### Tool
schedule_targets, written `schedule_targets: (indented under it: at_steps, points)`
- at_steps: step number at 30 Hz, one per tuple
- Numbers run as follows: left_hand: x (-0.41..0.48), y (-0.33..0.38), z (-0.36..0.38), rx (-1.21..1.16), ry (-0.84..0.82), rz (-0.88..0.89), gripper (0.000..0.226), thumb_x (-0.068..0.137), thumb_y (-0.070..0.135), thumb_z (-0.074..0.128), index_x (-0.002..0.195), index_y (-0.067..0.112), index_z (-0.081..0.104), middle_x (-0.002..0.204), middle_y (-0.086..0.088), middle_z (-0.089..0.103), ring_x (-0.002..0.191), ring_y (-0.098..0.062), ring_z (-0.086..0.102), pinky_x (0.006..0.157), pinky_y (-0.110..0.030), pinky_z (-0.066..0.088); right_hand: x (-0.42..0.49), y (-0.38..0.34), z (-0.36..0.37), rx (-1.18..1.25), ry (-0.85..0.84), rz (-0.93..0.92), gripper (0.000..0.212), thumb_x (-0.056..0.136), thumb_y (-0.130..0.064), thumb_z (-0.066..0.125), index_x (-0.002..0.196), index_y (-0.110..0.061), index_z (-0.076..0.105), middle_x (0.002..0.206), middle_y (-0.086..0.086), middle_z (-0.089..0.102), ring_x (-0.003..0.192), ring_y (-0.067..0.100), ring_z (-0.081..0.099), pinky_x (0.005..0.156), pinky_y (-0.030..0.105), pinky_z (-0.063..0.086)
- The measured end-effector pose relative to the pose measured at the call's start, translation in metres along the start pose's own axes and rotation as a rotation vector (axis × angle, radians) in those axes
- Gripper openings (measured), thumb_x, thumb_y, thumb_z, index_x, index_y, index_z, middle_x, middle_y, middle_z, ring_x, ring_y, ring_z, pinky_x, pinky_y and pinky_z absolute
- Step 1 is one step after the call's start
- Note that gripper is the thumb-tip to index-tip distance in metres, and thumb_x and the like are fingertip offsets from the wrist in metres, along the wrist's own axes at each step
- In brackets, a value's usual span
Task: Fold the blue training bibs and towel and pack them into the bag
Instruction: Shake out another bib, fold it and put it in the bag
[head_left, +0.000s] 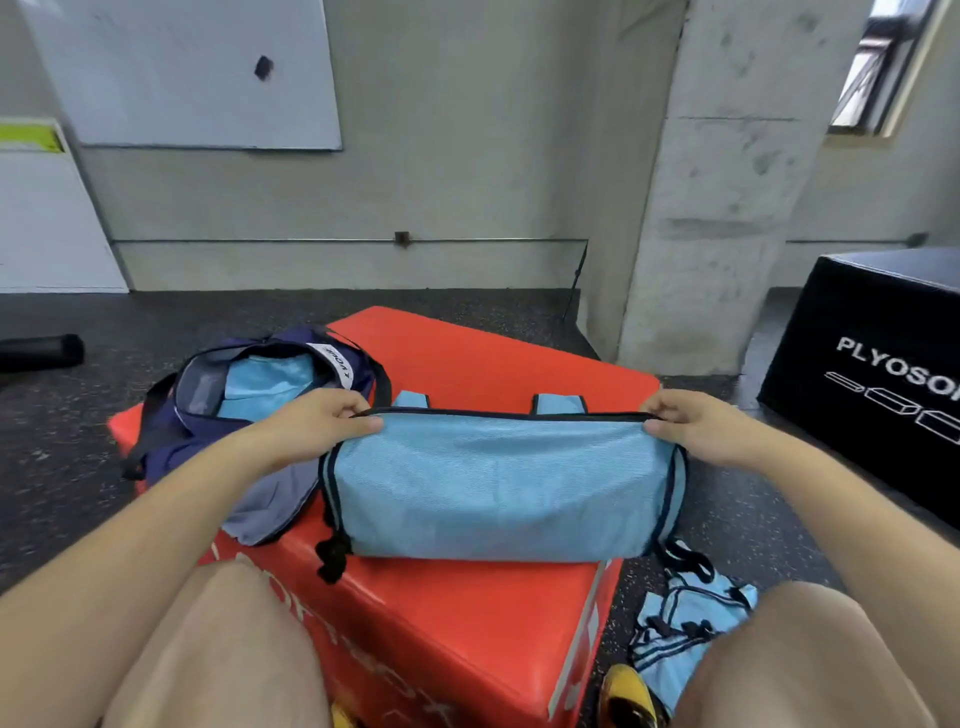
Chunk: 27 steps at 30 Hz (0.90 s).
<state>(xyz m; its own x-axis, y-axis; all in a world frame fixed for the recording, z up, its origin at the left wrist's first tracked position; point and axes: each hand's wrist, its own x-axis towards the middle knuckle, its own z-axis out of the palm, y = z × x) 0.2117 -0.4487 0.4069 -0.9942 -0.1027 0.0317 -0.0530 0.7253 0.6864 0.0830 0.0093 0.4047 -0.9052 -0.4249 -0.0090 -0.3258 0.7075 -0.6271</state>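
Bib (498, 488) is held in both my hands: my left hand (317, 421) pinches its far left corner between thumb and fingers, my right hand (696, 426) pinches the far right corner, and the dark-trimmed edge runs taut between them. The rest lies doubled over on the red box (493, 358), with two straps (558, 402) poking out beyond the fold. Those straps worry me: if I fold again without tucking them, I think they will stick out and snag going in. The thin mesh looks slippery, so letting one corner go early could let the layers slide askew, and the black ties (332, 556) hanging over the box's near edge could drag the bundle off. The bag (171, 441) sits open just beside the bib on my left, with blue cloth (265, 384) inside. Its mouth looks narrow, so a loose bundle may catch on the rim. More bibs (685, 634) lie on the floor (727, 509) by a yellow shoe (628, 691), easy to tread on.
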Motion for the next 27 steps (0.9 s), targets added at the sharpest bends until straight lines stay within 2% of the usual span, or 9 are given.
schedule_targets:
  at_steps: [3,5,9,11,15,19,21,24,27]
  points:
    - [0.032,-0.012,0.015,-0.007,0.065,-0.04,0.025,0.091,0.037,0.07,0.081,0.015,0.065,0.06,0.006,0.046,0.061,-0.013,0.042,0.059,-0.029,0.031,0.032,0.006,0.008,-0.074,0.036,0.051,0.009,0.098,-0.03,0.06,0.104,-0.024,0.06,0.109,-0.001,0.067,0.106,0.018,0.061,0.092,0.033,0.046]
    - [0.053,-0.02,0.026,-0.009,0.117,-0.08,0.021,0.093,0.032,0.068,0.081,0.014,0.064,0.056,0.011,0.05,0.058,-0.012,0.044,0.057,-0.027,0.033,0.053,0.007,0.017,-0.126,0.061,0.068,0.009,0.099,-0.029,0.059,0.101,-0.019,0.059,0.102,0.001,0.065,0.098,0.02,0.06,0.081,0.032,0.044]
    - [0.109,-0.044,0.045,0.025,0.212,-0.129,0.02,0.093,0.027,0.067,0.081,0.011,0.062,0.067,0.005,0.057,0.061,-0.011,0.047,0.057,-0.024,0.036,0.107,0.017,0.037,-0.131,0.095,0.118,0.023,0.101,-0.026,0.056,0.08,-0.016,0.053,0.075,0.003,0.056,0.071,0.02,0.051,0.061,0.031,0.038]
    - [0.137,-0.055,0.053,0.057,0.238,-0.147,0.021,0.092,0.026,0.067,0.077,0.013,0.059,0.072,0.005,0.058,0.066,-0.01,0.05,0.06,-0.022,0.038,0.135,0.026,0.049,-0.107,0.132,0.138,0.024,0.101,-0.025,0.055,0.078,-0.016,0.052,0.072,0.0,0.053,0.067,0.017,0.048,0.057,0.03,0.034]
    - [0.187,-0.074,0.068,0.08,0.25,-0.203,0.019,0.094,0.022,0.061,0.082,0.008,0.06,0.079,-0.004,0.062,0.076,-0.022,0.054,0.071,-0.035,0.042,0.182,0.043,0.072,-0.057,0.206,0.167,0.017,0.101,-0.023,0.053,0.094,-0.009,0.06,0.078,0.001,0.058,0.069,0.016,0.05,0.055,0.025,0.035]
    - [0.222,-0.093,0.09,0.104,0.245,-0.227,0.022,0.095,0.017,0.057,0.074,0.015,0.05,0.072,-0.001,0.055,0.07,-0.02,0.049,0.062,-0.034,0.035,0.215,0.06,0.091,-0.044,0.227,0.195,0.019,0.101,-0.02,0.051,0.094,-0.004,0.058,0.075,0.003,0.055,0.069,0.022,0.05,0.052,0.029,0.034]
    - [0.233,-0.107,0.101,0.123,0.232,-0.238,0.019,0.096,0.019,0.055,0.078,0.014,0.053,0.076,-0.003,0.058,0.074,-0.024,0.053,0.064,-0.034,0.038,0.226,0.071,0.101,-0.071,0.231,0.189,0.019,0.101,-0.02,0.051,0.095,-0.004,0.059,0.077,0.005,0.057,0.074,0.026,0.053,0.057,0.033,0.037]
    - [0.242,-0.12,0.109,0.194,0.255,-0.219,0.017,0.097,0.024,0.055,0.086,0.012,0.058,0.086,-0.008,0.064,0.086,-0.03,0.058,0.076,-0.039,0.046,0.24,0.081,0.112,-0.177,0.252,0.195,0.021,0.101,-0.025,0.05,0.103,-0.006,0.06,0.089,0.012,0.065,0.085,0.033,0.059,0.071,0.038,0.045]
    - [0.254,-0.124,0.108,0.198,0.293,-0.179,0.018,0.096,0.025,0.058,0.084,0.011,0.059,0.086,-0.01,0.063,0.084,-0.031,0.057,0.073,-0.039,0.045,0.253,0.083,0.119,-0.249,0.308,0.221,0.027,0.102,-0.032,0.049,0.108,-0.008,0.06,0.097,0.016,0.068,0.092,0.036,0.063,0.075,0.039,0.048]
